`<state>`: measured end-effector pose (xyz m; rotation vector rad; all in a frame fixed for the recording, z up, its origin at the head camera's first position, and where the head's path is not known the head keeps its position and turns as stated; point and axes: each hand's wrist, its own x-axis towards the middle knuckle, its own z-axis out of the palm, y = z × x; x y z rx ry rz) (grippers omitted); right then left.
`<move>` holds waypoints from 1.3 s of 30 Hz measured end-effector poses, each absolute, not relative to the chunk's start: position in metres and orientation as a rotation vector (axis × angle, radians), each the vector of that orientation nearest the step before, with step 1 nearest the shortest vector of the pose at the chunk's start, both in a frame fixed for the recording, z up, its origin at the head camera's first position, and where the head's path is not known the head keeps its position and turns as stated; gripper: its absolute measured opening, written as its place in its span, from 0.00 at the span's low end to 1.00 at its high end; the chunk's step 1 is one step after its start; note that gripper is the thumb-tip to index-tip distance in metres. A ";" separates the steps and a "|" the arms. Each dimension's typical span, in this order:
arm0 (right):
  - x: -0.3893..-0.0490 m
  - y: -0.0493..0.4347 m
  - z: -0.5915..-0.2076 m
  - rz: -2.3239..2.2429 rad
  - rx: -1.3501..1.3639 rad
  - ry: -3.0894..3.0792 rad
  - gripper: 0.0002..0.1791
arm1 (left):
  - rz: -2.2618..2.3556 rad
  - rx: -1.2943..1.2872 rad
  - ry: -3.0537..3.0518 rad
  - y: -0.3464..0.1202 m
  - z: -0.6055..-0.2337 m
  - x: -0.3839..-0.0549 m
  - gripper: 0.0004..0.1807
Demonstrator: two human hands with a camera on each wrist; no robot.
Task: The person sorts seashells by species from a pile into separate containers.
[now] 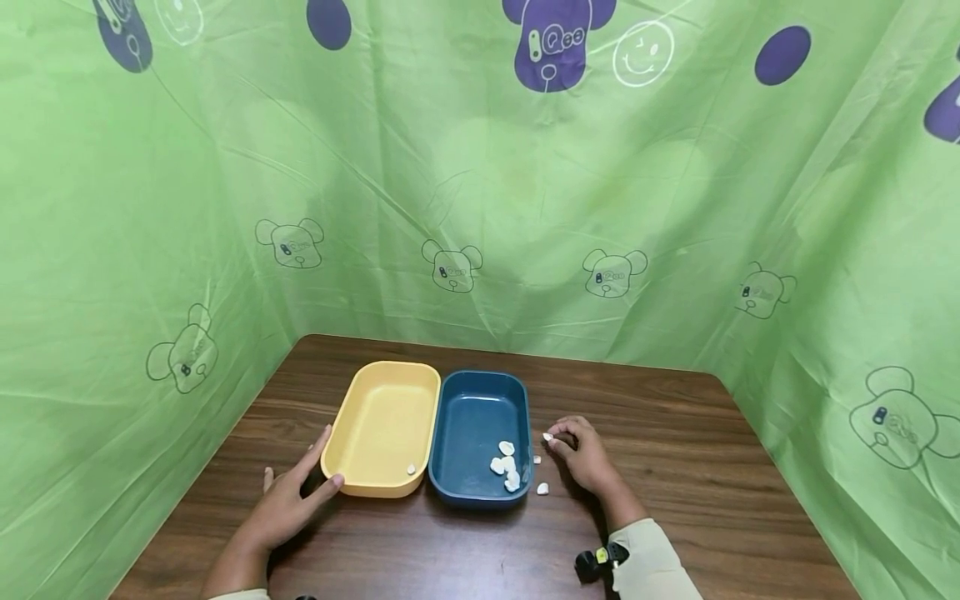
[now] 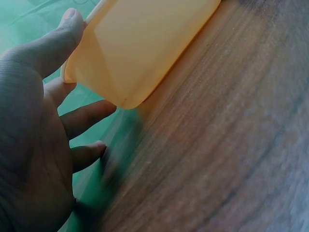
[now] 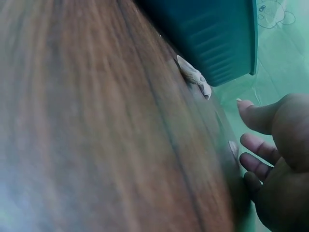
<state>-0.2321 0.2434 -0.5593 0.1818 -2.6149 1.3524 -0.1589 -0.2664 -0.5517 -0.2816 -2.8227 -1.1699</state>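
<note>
My left hand (image 1: 288, 500) rests spread at the near left corner of a yellow tray (image 1: 333, 442), its thumb and fingers touching the outside. A small pale shell (image 1: 411, 469) lies inside this tray. Several white shells (image 1: 507, 448) are grouped in the near right part of the blue tray (image 1: 480, 504). Right of that tray, my right hand (image 1: 585, 458) reaches low over the table, thumb and fingertips around a small white shell (image 1: 547, 437). In the right wrist view, a gap shows between thumb and fingers, with a ridged shell (image 3: 233, 150) right at the fingertips.
The two trays stand side by side on a dark wooden table (image 1: 660, 417). Beside the blue tray lie a white shell (image 1: 542, 489) and a small pinkish piece (image 1: 537, 460). Green printed cloth (image 1: 480, 167) hangs behind and at both sides.
</note>
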 end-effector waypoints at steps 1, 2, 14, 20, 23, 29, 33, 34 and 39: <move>-0.232 0.243 -0.558 1.353 0.185 -2.610 0.05 | -1.171 -0.281 -2.821 -0.266 -0.552 -0.159 0.48; -0.232 0.243 -0.556 1.345 0.193 -2.606 0.04 | -1.173 -0.282 -2.819 -0.266 -0.552 -0.159 0.48; -0.234 0.233 -0.535 1.215 0.211 -2.549 0.03 | -1.178 -0.281 -2.818 -0.266 -0.551 -0.158 0.48; -0.235 0.227 -0.517 1.211 0.180 -2.539 0.04 | -1.167 -0.282 -2.820 -0.267 -0.551 -0.158 0.47; -0.234 0.224 -0.509 1.204 0.199 -2.520 0.05 | -1.169 -0.282 -2.818 -0.266 -0.551 -0.158 0.48; -0.232 0.214 -0.495 1.228 0.216 -2.492 0.04 | -1.173 -0.282 -2.822 -0.266 -0.551 -0.158 0.48; -0.231 0.206 -0.484 1.268 0.237 -2.474 0.05 | -1.168 -0.280 -2.826 -0.266 -0.551 -0.158 0.48; -0.231 0.204 -0.482 1.282 0.241 -2.471 0.05 | -1.170 -0.276 -2.828 -0.266 -0.551 -0.158 0.48; -0.229 0.191 -0.470 1.334 0.237 -2.469 0.05 | -1.168 -0.277 -2.827 -0.266 -0.551 -0.158 0.48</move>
